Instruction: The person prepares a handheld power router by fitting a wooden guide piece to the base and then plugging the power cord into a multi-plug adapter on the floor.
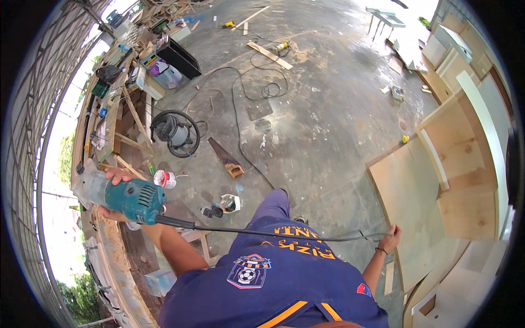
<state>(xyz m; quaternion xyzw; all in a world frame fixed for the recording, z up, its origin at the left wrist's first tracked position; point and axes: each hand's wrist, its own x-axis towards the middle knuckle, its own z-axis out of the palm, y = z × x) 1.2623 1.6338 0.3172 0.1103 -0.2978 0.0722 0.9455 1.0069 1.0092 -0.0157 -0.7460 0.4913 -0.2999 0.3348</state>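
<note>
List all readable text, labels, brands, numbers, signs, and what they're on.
Locations only; I won't copy wording.
Shirt: large yellow-orange lettering, partly legible.
Badge: any lettering too small to read.
Purple package: print too blurred.
Tool: any marking too small.

left hand [118, 175] + right hand [390, 239] = 2. wristband [381, 250]: 1. navy shirt [317, 279]: 1. teal power tool [134, 199] + yellow drill [228, 24] + other yellow tool [282, 47] = 3 that i can make out. handsaw [224, 157]: 1. vacuum [170, 131]: 1. red-and-white bucket [164, 179]: 1. open white container [230, 204]: 1. black case [178, 56]: 1. small table [385, 17]: 1. cord [246, 233]: at least 1, runs overlap so exact number unclear. plywood panels [404, 191]: several, edges overlap, can't give a firm count. loose boards [269, 55]: several, far ones too small and piled to count.
</note>
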